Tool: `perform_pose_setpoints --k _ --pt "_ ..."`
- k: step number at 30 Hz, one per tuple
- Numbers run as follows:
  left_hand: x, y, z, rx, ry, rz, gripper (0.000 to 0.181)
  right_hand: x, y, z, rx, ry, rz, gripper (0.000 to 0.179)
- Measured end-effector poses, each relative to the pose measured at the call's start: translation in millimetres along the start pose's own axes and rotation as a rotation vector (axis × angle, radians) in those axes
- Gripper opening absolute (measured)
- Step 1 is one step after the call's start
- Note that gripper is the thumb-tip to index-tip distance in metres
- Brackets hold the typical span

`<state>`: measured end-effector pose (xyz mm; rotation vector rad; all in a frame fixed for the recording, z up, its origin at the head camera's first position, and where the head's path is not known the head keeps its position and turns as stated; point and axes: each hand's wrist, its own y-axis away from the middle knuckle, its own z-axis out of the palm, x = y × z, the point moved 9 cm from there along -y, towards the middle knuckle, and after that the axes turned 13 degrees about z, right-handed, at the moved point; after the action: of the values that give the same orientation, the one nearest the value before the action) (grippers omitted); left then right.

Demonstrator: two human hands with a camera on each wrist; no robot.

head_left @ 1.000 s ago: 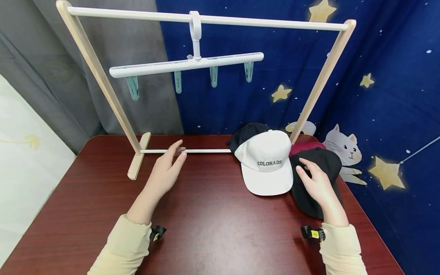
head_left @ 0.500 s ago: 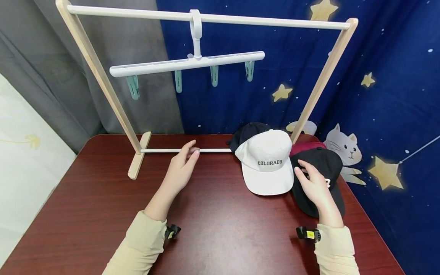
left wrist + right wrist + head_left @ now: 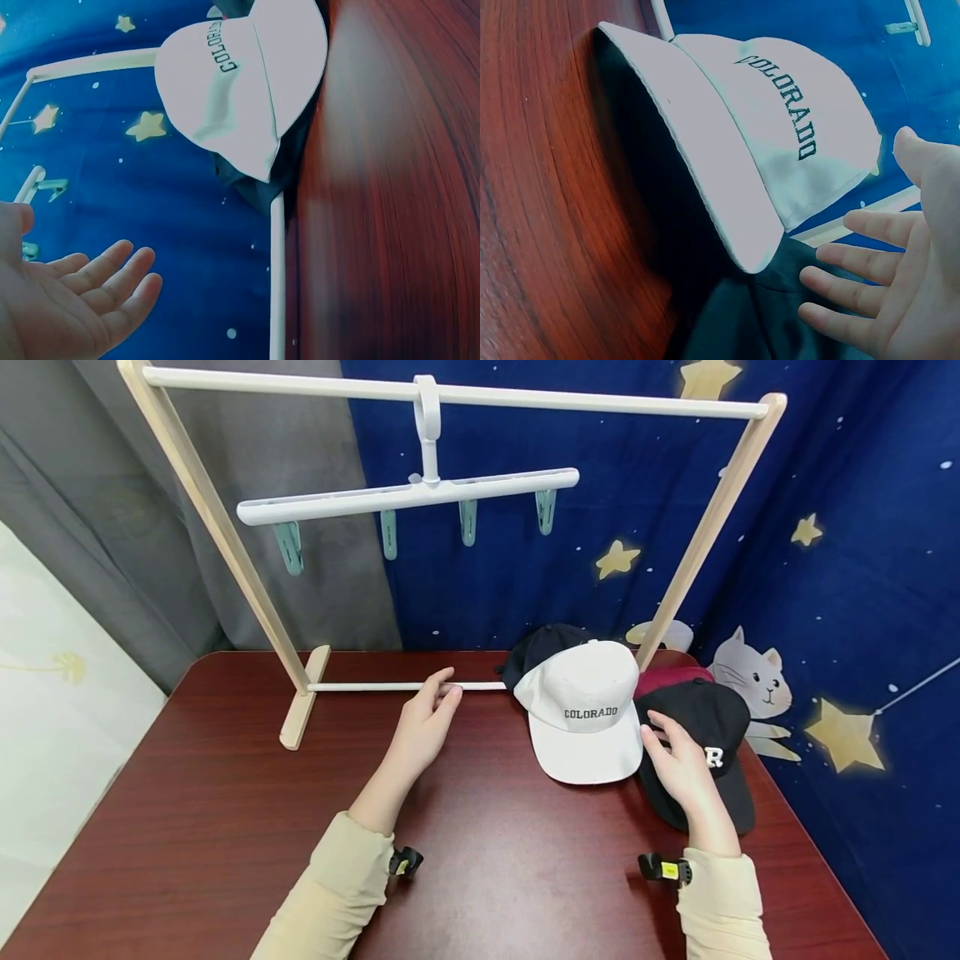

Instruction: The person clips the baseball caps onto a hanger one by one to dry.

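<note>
A white cap (image 3: 590, 693) lettered COLORADO rests on the table, its brim toward me. Behind it shows part of a dark navy cap (image 3: 542, 647), and a black cap (image 3: 705, 714) with a white R lies to its right. My left hand (image 3: 427, 722) is held over the table left of the white cap, fingers relaxed, holding nothing. Just right of the white brim, my right hand (image 3: 678, 764) hovers over the black cap with its fingers loosely spread. The right wrist view shows the right palm (image 3: 922, 292) facing the white cap (image 3: 780, 120), a gap between them.
A wooden rack with a white top bar (image 3: 315, 385) spans the table (image 3: 225, 827). From it hangs a white hanger (image 3: 352, 503) with several teal clips (image 3: 388, 535). A dark red item (image 3: 667, 678) sits behind the black cap. Curtains stand behind.
My left hand has moved right toward the white cap. The right hand has shifted slightly left, uncovering the R on the black cap. The caps have stayed put.
</note>
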<state>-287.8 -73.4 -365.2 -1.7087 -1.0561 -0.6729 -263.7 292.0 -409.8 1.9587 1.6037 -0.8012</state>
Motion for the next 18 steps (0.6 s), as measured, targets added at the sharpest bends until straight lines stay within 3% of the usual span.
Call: perform_pose_setpoints --k 18 --pt "-6.8 -9.3 38.4 -0.034 0.038 -0.075 0.043 8.6 1.9 9.6 -0.011 -0.051 0.064 0.058"
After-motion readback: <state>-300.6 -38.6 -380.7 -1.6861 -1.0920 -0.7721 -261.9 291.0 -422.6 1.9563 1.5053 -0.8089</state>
